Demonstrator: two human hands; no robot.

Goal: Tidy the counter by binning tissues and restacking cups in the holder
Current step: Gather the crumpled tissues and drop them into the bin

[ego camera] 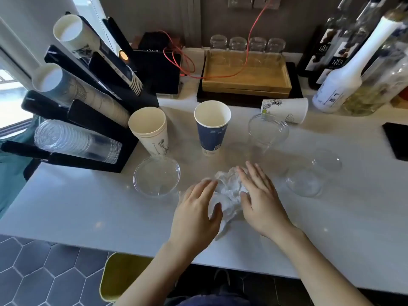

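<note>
Currently both hands, left and right, cup the crumpled tissue mid-bench, fingers spread, not yet clenched; it's light, soft, squashable, so I'd scoop from both flanks and ball it, bin just below bench edge.

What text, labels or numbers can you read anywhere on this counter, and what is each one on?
"183": on the labels of the dark bottles at the back right, seen twice; the small print below is blurred.
White bottle: label print too blurred to read.
Blue paper cup: small code and print near the base, unreadable.
White paper cup and the tipped white cup: line drawings, any lettering too small.
Black device at the back: faint characters, unreadable.
</note>
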